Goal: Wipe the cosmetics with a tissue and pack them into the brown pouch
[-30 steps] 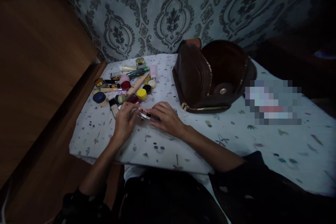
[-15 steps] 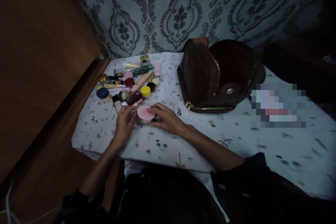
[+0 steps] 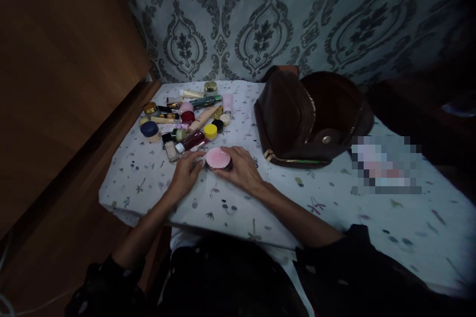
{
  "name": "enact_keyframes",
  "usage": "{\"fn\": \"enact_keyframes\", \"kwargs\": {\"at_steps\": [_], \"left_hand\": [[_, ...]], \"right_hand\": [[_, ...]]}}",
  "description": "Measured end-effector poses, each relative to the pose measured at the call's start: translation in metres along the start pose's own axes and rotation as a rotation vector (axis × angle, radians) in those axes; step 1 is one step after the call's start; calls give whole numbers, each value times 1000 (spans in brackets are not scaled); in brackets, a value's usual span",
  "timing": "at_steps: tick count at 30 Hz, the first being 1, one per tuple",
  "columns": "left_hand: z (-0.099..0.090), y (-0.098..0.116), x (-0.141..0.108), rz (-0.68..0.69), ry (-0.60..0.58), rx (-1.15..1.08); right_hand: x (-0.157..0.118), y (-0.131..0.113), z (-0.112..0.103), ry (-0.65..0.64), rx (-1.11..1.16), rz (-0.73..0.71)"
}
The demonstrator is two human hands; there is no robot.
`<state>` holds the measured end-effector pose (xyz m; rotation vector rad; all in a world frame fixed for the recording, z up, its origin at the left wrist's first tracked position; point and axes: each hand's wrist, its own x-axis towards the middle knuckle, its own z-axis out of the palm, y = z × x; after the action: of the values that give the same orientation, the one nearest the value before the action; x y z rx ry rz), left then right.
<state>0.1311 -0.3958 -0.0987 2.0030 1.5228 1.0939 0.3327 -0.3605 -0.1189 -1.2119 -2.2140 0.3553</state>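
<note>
A round cosmetic jar with a pink top (image 3: 218, 158) is held just above the white patterned cloth. My right hand (image 3: 241, 169) wraps its right side, fingers behind and thumb in front. My left hand (image 3: 187, 174) is closed at the jar's left edge, thumb and forefinger close together. Whether a small pale thing sits between those fingertips is hard to tell. Just beyond my hands lie a dark red bottle (image 3: 192, 141), a small bottle with a black cap (image 3: 170, 148) and a yellow-lidded pot (image 3: 210, 132).
Several other cosmetics, among them a blue-lidded jar (image 3: 149, 131) and a pink tube (image 3: 227, 103), crowd the table's left back. A brown leather bag (image 3: 284, 114) stands unzipped at right. Beyond it lies a blurred-out item (image 3: 385, 164). A wooden panel (image 3: 74, 59) borders the left.
The view has shifted slightly. My right fingers have slid off the pink top to the jar's side, so the top shows more fully. Both hands still stay at the jar.
</note>
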Motion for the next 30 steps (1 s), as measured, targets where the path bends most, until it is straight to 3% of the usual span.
{"fn": "enact_keyframes", "kwargs": {"at_steps": [4, 12, 20, 23, 30], "left_hand": [[4, 9, -5, -39, -47, -87], [-11, 21, 3, -143, -13, -30], [5, 28, 26, 68, -41, 280], [12, 32, 35, 89, -55, 393], [17, 38, 49, 155, -95, 445]], "right_hand": [[1, 4, 1, 4, -96, 114], [5, 15, -2, -76, -61, 92], [6, 10, -8, -97, -1, 102], [6, 10, -10, -108, 1, 101], [9, 11, -16, -149, 42, 115]]}}
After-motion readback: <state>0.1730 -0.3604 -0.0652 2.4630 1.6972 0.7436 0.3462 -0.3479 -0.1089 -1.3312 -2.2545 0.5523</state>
